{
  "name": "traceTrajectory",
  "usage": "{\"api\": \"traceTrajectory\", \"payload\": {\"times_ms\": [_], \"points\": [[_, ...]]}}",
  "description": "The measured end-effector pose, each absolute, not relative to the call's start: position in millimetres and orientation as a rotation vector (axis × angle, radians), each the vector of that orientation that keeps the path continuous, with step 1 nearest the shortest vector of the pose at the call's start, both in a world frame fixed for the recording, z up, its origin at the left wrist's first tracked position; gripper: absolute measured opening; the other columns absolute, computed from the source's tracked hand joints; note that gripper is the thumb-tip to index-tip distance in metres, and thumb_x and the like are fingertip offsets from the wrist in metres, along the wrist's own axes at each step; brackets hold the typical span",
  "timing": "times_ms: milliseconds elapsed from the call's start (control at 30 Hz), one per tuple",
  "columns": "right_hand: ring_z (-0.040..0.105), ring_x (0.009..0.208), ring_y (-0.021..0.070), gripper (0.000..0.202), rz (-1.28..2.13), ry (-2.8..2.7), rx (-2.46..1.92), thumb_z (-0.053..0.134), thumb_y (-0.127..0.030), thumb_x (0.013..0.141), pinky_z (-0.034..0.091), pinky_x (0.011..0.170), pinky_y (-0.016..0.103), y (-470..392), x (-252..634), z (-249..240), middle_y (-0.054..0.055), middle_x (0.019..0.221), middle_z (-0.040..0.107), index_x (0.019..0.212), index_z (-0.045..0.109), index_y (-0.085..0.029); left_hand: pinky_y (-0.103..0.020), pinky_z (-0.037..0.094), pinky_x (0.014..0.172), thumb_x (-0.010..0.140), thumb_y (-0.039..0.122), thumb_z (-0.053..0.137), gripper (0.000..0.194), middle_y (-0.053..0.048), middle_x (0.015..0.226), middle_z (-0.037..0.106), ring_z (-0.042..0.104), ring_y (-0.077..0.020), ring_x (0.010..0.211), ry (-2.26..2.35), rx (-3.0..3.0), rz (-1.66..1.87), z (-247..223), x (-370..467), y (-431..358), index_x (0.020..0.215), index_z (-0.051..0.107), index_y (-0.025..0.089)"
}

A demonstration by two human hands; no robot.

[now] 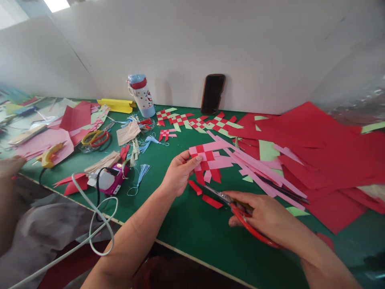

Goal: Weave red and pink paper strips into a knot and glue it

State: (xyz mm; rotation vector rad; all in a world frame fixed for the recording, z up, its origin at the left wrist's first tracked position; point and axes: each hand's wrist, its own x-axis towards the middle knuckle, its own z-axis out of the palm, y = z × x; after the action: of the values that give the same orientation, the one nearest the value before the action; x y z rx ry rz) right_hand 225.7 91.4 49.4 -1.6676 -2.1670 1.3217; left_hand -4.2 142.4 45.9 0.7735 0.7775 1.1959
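Between thumb and fingers my left hand (182, 170) pinches a woven paper piece (206, 158) in a pink and red check, with loose strip ends on its right and lower sides. My right hand (255, 210) is closed on red-handled scissors (222, 196). Their blades point left, just below the lower red ends of the woven piece; whether they touch it I cannot tell. Two cut red paper scraps (212, 202) lie on the green table under the blades. Long pink paper strips (264, 168) are heaped to the right of the woven piece.
Finished-looking woven pieces (197, 123) lie in a row at the back, before a leaning phone (213, 94) and a bottle (141, 95). Red paper sheets (325, 160) cover the right. Left are tassels (142, 174), yellow-red scissors (95, 138), a glue gun (49, 155), a cable (102, 218) and another person's hand (12, 165).
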Motion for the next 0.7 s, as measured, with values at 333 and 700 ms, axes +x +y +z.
{"api": "traceTrajectory", "payload": {"times_ms": [333, 700], "points": [[0.066, 0.110, 0.0269, 0.056, 0.707, -2.527, -1.531, 0.062, -0.025, 0.073, 0.056, 0.088, 0.038, 84, 231, 44, 0.004, 0.127, 0.066, 0.129, 0.061, -0.032, -0.028, 0.061, 0.074, 0.072, 0.019, 0.079, 0.027, -0.004, 0.087, 0.075, 0.072, -0.0150, 0.072, 0.860, 0.492, 1.317, 48, -26, 156, 0.096, 0.067, 0.015], [0.066, 0.099, 0.0259, 0.057, 0.433, -2.660, -1.316, 0.060, -0.014, 0.072, 0.058, 0.078, 0.038, 67, 240, 37, 0.005, 0.106, 0.069, 0.125, 0.062, -0.034, -0.029, 0.061, 0.065, 0.077, 0.021, 0.073, 0.020, -0.004, 0.077, 0.072, 0.071, -0.0163, 0.066, 0.962, 0.372, 1.281, 40, -26, 162, 0.094, 0.065, 0.013]]}}
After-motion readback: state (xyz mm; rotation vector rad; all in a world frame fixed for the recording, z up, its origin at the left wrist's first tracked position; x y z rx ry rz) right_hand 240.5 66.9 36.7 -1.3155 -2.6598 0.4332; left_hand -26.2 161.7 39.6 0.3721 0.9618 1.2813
